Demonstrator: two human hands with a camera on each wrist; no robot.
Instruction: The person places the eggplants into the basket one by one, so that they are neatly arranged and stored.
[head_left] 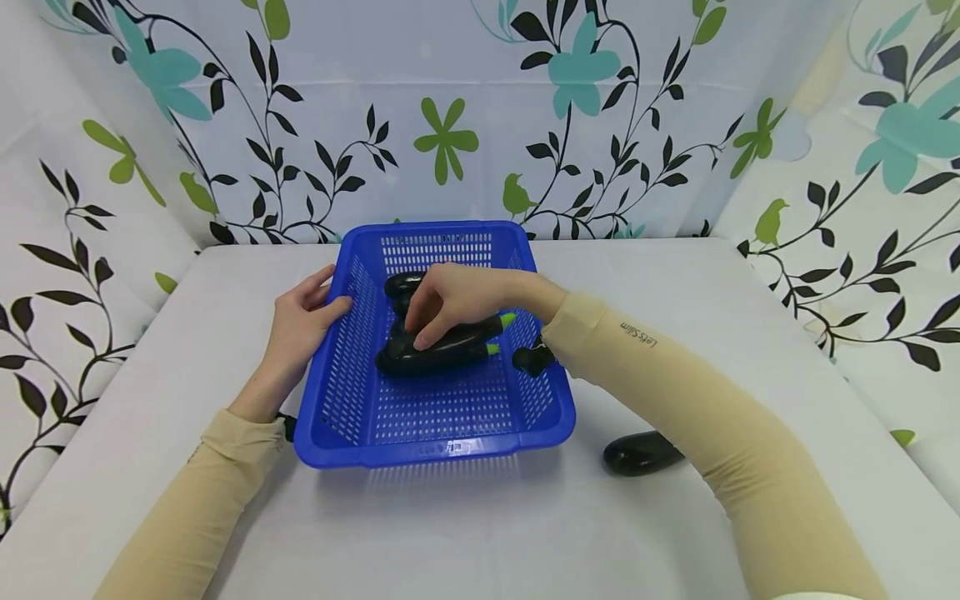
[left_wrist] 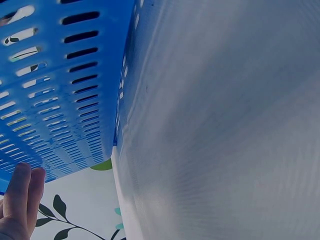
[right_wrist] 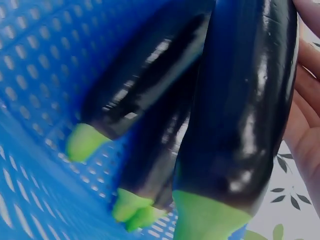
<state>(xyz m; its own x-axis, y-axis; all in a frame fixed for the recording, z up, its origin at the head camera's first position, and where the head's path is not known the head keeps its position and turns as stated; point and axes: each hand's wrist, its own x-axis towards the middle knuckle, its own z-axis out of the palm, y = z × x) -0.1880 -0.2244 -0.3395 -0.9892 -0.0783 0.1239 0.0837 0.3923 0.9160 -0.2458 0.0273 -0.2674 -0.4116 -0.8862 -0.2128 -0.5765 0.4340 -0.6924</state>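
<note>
A blue perforated plastic basket stands in the middle of the head view, with several dark glossy eggplants in it. My left hand grips its left rim, thumb over the edge and fingers along the outer wall; in the left wrist view fingers touch the slotted side. Inside the basket, my right hand holds an eggplant with a light green stem end. Beside that one lie other eggplants, stems pointing to the right in the head view. The right hand partly hides the pile.
Another eggplant lies on the white table right of the basket, partly covered by the right sleeve. Behind the table hangs a curtain with leaf and flower prints. Dark wrist gear hangs beneath the right wrist.
</note>
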